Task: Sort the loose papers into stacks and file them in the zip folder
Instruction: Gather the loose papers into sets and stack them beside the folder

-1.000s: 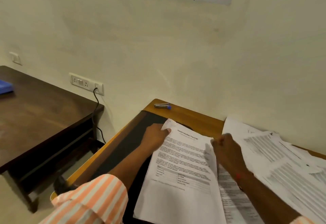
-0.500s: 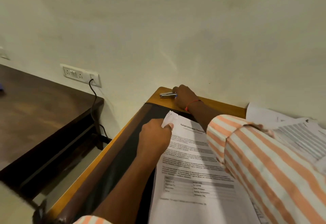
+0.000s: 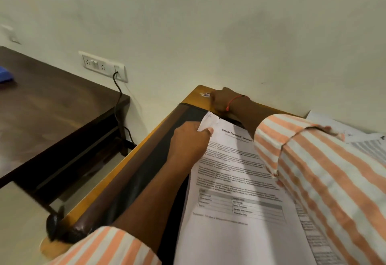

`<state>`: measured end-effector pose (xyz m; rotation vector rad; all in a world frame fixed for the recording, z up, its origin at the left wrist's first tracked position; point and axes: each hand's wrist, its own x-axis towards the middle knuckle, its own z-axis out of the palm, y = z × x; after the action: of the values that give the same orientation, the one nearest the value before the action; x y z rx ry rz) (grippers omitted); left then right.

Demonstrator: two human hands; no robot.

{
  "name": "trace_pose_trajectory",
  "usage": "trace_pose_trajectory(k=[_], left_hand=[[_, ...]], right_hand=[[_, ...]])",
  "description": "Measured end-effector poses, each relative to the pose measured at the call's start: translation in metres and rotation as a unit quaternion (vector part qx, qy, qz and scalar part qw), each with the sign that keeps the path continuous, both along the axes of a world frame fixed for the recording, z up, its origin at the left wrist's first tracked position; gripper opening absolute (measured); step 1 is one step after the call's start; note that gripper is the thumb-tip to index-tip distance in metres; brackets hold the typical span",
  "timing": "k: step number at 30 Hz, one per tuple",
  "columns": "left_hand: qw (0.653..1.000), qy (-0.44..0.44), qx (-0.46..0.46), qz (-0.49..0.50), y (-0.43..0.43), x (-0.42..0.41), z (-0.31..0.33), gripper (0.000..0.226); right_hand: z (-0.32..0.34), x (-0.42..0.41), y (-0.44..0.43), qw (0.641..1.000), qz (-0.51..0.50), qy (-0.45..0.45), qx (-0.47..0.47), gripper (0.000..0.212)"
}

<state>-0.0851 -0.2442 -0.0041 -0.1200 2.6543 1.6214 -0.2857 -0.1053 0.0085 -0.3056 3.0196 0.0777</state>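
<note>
Closes over the small stapler [image 3: 205, 94] more than half a second ago, leaving only its pale tip showing left of the right hand [image 3: 224, 102] at the far corner of the bench [image 3: 193, 97]. Cannot tell whether those fingers grip it or merely rest on it: hidden under the back of the hand. Left hand [image 3: 189, 142] unmoved, fingers [image 3: 209, 130] pinching the curled top-left corner of the printed stack [image 3: 236, 181], which lies flat on the bench and runs from that pinch back toward the body. More loose sheets [image 3: 367, 145] spread well to the right of both hands, partly behind the striped sleeve. Judging by this, sorting only partly done: one stack gathered and seemingly about to be stapled, the other sheets unsorted, nothing filed. No zip folder recognisable; possibly the blue thing [image 3: 5, 75] on the dark side table [image 3: 52, 108] far left of the fingers, but too little shows.
</note>
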Motion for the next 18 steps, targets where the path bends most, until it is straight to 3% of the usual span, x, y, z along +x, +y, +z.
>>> trace_pose_trajectory(k=[8, 14, 18], left_hand=[[0.999, -0.007, 0.043, -0.005, -0.001, 0.005, 0.005, 0.025], [0.996, -0.010, 0.091, -0.002, -0.003, 0.009, 0.007, 0.026], [0.996, 0.004, 0.087, -0.005, -0.001, 0.011, 0.005, 0.023]], right_hand=[[0.002, 0.040, 0.039, 0.996, -0.062, 0.007, -0.063, 0.056], [0.058, 0.075, 0.064, 0.988, 0.093, 0.011, -0.125, 0.011], [0.085, 0.108, 0.059, 0.978, 0.204, -0.008, -0.051, 0.023]])
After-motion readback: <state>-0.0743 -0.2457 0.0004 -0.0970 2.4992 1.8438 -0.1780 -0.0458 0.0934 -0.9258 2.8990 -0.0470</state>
